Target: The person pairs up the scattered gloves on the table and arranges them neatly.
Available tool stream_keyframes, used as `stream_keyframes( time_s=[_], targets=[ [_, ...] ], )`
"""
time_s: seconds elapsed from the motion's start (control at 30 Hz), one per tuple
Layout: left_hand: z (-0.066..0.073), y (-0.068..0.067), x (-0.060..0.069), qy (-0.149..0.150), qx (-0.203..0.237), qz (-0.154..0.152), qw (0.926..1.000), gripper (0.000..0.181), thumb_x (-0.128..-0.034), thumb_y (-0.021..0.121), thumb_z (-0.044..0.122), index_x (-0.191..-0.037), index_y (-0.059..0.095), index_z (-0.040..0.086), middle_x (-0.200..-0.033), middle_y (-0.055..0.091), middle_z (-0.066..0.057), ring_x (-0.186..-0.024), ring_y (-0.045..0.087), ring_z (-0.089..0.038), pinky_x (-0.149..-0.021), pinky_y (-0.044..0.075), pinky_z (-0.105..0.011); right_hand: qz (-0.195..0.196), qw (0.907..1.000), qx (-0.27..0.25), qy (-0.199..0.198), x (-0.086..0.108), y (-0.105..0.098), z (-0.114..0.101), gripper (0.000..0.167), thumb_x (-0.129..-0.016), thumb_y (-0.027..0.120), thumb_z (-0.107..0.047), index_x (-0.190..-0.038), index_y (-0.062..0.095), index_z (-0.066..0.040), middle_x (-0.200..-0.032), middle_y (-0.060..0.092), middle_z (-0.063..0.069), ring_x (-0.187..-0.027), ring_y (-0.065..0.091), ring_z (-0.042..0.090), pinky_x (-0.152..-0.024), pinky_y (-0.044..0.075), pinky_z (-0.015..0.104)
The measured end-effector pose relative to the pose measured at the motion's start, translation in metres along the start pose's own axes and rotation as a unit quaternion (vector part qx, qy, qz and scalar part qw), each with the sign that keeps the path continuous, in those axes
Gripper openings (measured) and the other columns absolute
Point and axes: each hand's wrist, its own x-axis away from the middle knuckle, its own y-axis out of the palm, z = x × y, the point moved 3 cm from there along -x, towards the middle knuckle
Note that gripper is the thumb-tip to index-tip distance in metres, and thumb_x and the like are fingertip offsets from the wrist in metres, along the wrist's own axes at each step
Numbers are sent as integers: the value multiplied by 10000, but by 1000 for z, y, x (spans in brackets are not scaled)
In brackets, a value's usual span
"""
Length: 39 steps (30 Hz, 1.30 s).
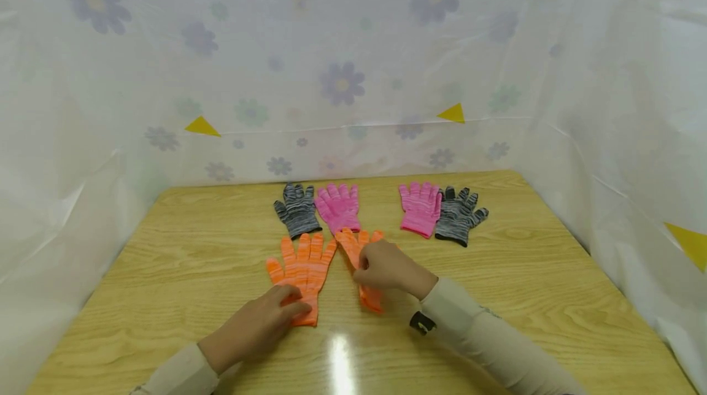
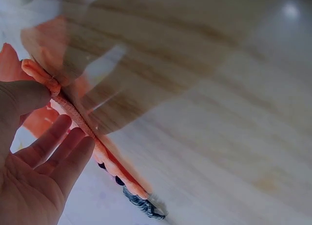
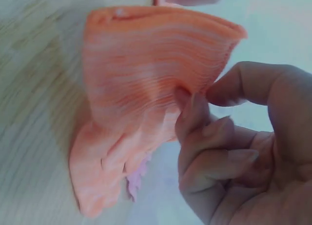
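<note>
Two orange striped knit gloves lie in the middle of the table. My left hand [image 1: 262,320] rests at the cuff of the left orange glove [image 1: 305,269], which is spread flat with its fingers pointing away. The left wrist view shows the thumb touching this glove [image 2: 75,112] and the other fingers loosely extended. My right hand [image 1: 389,267] pinches the right orange glove [image 1: 371,298] along its side near the cuff. In the right wrist view, this glove [image 3: 141,73] is partly lifted and creased, with thumb and forefinger at its edge.
Farther back lie a grey-black glove [image 1: 298,211] and a pink glove [image 1: 338,207] on the left. Another pink glove [image 1: 421,208] and grey-black glove [image 1: 459,217] lie on the right, overlapping. A flowered white curtain [image 1: 342,33] encloses the wooden table [image 1: 182,260].
</note>
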Motion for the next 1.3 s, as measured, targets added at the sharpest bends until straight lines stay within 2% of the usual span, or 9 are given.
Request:
stream_keyframes(
  time_s=[0.13,0.23,0.3,0.43,0.53,0.73,0.9,1.03,1.3],
  targets=[
    [0,1,0,5,18,17,10000,318,-822,726,67,-1100,665,209,-1039,591,-67,-900,581,-179,-633,544,-251,123,9993,-332,-118,3,-10,1,310,-877,584,-149,-570,552,-179,-491,373,-93,-448,259,71,-460,264,218],
    [-1,1,1,25,27,53,10000,324,-817,732,68,-1102,666,209,-1031,594,-61,-894,580,-172,-637,541,-252,214,9963,-779,-285,5,-17,3,202,-900,567,-140,-733,679,-158,-600,563,-59,-498,407,89,-484,351,224],
    [-1,1,1,57,24,83,9999,332,-811,738,67,-1104,668,206,-1030,596,-58,-894,582,-169,-641,542,-255,298,9920,-1190,-294,7,-19,7,184,-912,552,-142,-812,706,-148,-668,629,-38,-547,485,116,-500,386,235],
    [-1,1,1,55,-23,91,9999,320,-813,737,73,-1098,673,204,-1037,600,-57,-908,587,-176,-650,550,-267,563,9819,-1806,79,14,-18,23,182,-920,544,-143,-893,718,-99,-712,656,-18,-579,514,129,-507,417,251],
    [-1,1,1,1,-39,59,10000,303,-822,731,85,-1093,672,207,-1040,601,-55,-916,588,-181,-657,554,-273,497,9795,-1879,527,20,-11,38,177,-921,542,-125,-890,707,-71,-651,620,-5,-524,487,101,-482,414,240],
    [-1,-1,2,-77,45,79,9999,313,-822,732,91,-1105,662,208,-1038,597,-49,-909,587,-177,-650,551,-277,255,9855,-1410,905,29,-4,53,200,-889,533,-91,-743,669,-100,-507,544,21,-431,444,92,-429,330,218],
    [-1,-1,2,-82,76,100,9999,329,-819,737,87,-1113,657,210,-1046,597,-50,-908,594,-178,-634,550,-272,37,9945,-684,793,34,3,54,229,-831,573,-97,-613,637,-127,-473,489,-66,-419,411,75,-414,314,205],
    [-1,0,3,-89,84,90,9999,339,-817,737,86,-1120,655,211,-1053,598,-53,-914,598,-184,-631,551,-273,-121,9976,-252,641,36,9,51,294,-803,599,-114,-513,565,-152,-430,430,-102,-394,387,63,-400,296,198],
    [-2,1,2,-34,88,135,9999,356,-809,744,79,-1126,652,211,-1051,602,-61,-909,599,-184,-624,547,-272,10,9985,231,498,34,13,47,403,-815,620,-123,-471,419,-181,-408,304,-112,-383,292,60,-409,228,202]
  ],
)
